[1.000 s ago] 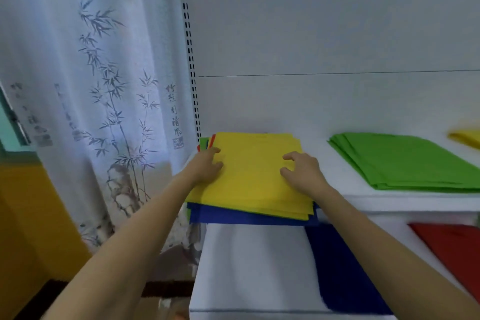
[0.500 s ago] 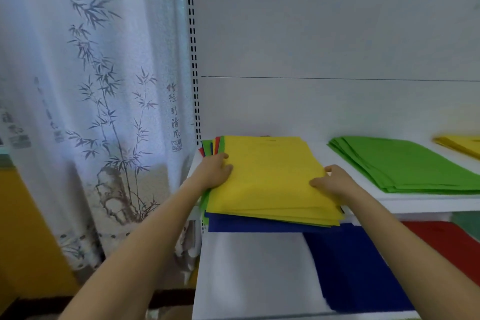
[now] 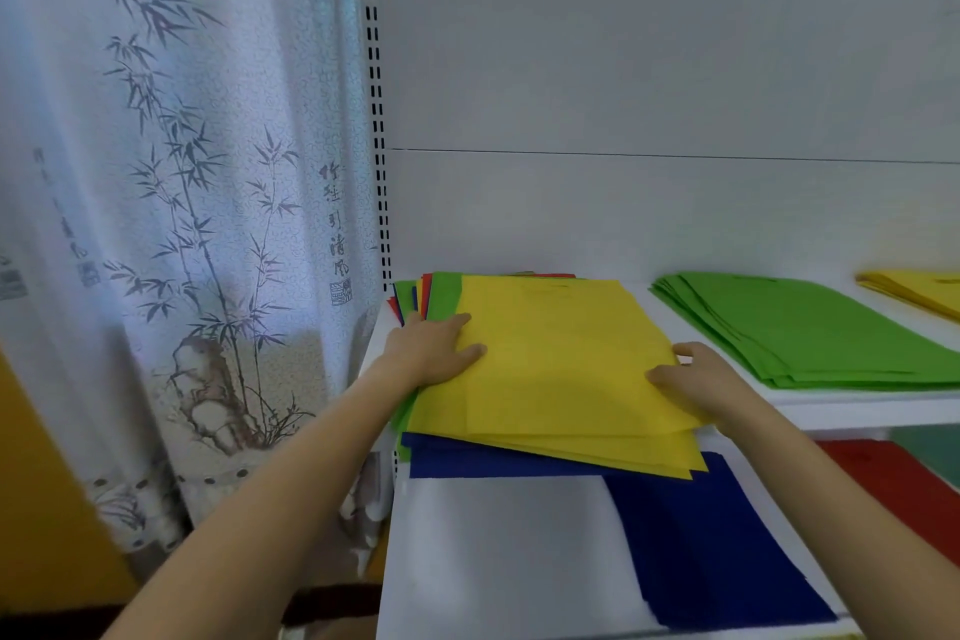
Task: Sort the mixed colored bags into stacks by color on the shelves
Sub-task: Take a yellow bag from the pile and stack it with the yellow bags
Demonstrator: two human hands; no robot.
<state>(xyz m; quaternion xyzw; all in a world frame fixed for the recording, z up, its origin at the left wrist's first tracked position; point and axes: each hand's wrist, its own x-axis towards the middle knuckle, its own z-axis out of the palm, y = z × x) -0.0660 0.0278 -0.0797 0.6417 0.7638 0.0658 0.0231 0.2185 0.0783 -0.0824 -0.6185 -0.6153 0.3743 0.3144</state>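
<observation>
A mixed stack of flat bags lies at the left end of the upper shelf [image 3: 831, 408], with several yellow bags [image 3: 561, 359] on top and green, red and blue edges [image 3: 426, 294] showing beneath at the left. My left hand [image 3: 434, 351] rests flat on the stack's left side. My right hand [image 3: 698, 377] grips the right edge of the top yellow bags, thumb on top. A green stack [image 3: 810, 327] lies to the right, and a yellow stack [image 3: 919, 291] beyond it. On the lower shelf lie blue bags [image 3: 691, 541] and red bags [image 3: 898, 478].
A white back panel [image 3: 649, 94] rises behind the shelves. A curtain with a bamboo print [image 3: 182, 224] hangs to the left of the shelf unit. The left part of the lower shelf [image 3: 493, 561] is bare white.
My right hand has slid from the top of the yellow bags to their right edge. The yellow bags have shifted right, uncovering green and red edges at the left. The view has moved closer.
</observation>
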